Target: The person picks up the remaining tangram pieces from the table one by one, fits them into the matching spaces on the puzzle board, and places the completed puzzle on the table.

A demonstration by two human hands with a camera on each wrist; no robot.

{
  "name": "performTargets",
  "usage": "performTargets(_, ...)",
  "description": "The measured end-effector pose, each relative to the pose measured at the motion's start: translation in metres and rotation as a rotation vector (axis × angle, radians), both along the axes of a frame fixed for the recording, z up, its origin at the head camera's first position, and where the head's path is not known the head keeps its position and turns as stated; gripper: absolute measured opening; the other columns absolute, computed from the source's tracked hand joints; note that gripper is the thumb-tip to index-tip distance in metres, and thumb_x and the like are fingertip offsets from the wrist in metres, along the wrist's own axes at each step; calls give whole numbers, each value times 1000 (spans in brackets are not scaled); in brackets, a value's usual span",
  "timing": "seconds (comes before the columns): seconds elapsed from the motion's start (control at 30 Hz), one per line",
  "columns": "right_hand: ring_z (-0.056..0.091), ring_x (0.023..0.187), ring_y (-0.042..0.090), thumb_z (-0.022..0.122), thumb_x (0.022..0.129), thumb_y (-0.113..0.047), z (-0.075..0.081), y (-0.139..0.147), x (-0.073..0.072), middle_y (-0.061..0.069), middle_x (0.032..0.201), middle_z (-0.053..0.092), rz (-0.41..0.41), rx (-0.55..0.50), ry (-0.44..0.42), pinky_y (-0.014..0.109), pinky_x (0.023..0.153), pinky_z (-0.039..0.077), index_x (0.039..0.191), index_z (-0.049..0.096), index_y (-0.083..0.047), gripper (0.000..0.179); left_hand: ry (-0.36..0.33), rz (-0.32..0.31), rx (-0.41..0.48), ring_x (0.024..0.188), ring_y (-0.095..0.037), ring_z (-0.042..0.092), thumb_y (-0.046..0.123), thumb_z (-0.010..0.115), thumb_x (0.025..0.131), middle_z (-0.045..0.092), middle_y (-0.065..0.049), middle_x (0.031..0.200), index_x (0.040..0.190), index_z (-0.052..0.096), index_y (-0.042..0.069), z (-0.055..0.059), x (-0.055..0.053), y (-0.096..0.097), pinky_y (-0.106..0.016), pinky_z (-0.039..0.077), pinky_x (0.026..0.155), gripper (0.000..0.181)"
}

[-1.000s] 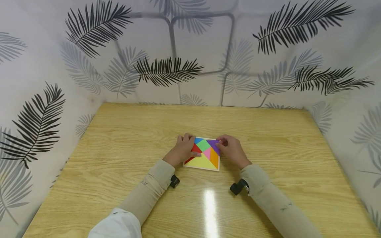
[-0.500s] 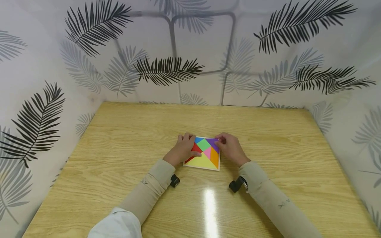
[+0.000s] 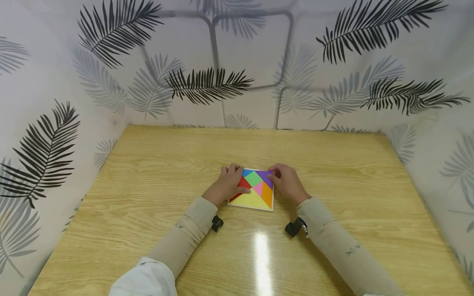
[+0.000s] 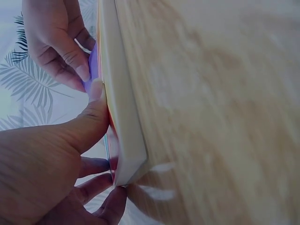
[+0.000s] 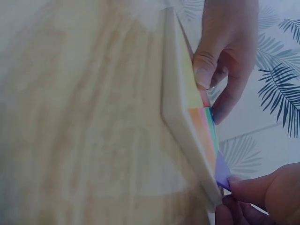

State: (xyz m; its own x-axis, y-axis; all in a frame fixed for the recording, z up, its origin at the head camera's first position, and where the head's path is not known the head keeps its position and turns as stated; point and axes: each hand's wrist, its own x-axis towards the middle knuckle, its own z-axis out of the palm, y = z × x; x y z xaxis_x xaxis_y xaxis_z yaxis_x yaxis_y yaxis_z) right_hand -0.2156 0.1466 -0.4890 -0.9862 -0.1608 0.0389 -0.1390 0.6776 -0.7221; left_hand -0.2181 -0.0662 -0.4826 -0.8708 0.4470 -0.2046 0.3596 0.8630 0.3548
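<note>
A square tangram tray [image 3: 253, 209] lies on the table, its pieces packed edge to edge inside a pale rim. My left hand [image 3: 225, 185] grips the tray's left side, thumb over the red triangle [image 3: 245, 183] and fingers at the far-left edge. At the far-right corner my right hand [image 3: 289, 183] pinches the purple triangle [image 5: 222, 169] between thumb and fingers; its corner sticks up above the rim in the right wrist view. Yellow [image 3: 252, 201], green [image 3: 254, 178], pink [image 3: 258, 190], orange [image 3: 267, 195] and blue [image 3: 247, 172] pieces lie flat.
The wooden table [image 3: 155, 164] spreads around the tray, with a bright reflection [image 3: 263, 263] near its front. A leaf-patterned cloth [image 3: 252, 107] rises behind and at both sides. Each wrist wears a small black camera [image 3: 293, 228].
The purple triangle's outer corner has shifted slightly, with the right hand moving a little with it. My left hand stays in place on the tray.
</note>
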Motion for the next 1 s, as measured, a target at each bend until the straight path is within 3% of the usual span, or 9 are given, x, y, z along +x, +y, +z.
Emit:
performTargets(0.2, 53, 81, 22, 62, 90, -9, -7, 0, -1, 11, 89, 60, 4, 23, 27, 34, 74, 45, 106, 64, 2, 19, 9, -16, -6, 119, -34, 25, 49, 57, 86, 24, -15, 142, 145, 27, 4, 0, -1, -2, -35, 36, 96, 81)
performTargets(0.43, 51, 83, 24, 62, 90, -11, -7, 0, 1, 11, 92, 57, -4, 23, -1, 34, 76, 44, 107, 62, 1, 21, -3, -8, 9, 119, -33, 24, 48, 57, 86, 24, -14, 142, 145, 28, 5, 2, 1, -2, -35, 37, 95, 79)
performTargets(0.63, 45, 82, 23, 64, 89, -18, -8, -1, 4, 9, 88, 49, 23, 61, -57, 32, 71, 39, 92, 64, -5, 13, 12, -22, -6, 119, -33, 25, 49, 56, 87, 24, -15, 142, 145, 26, 4, 3, 2, -1, -35, 36, 96, 79)
performTargets(1.0, 45, 78, 22, 64, 89, -17, -12, -2, 4, 8, 86, 49, 46, 10, -22, 31, 69, 40, 91, 64, -4, 13, -10, -14, 2, 119, -33, 25, 49, 56, 87, 23, -15, 144, 146, 25, 5, 4, 2, -1, -36, 35, 97, 81)
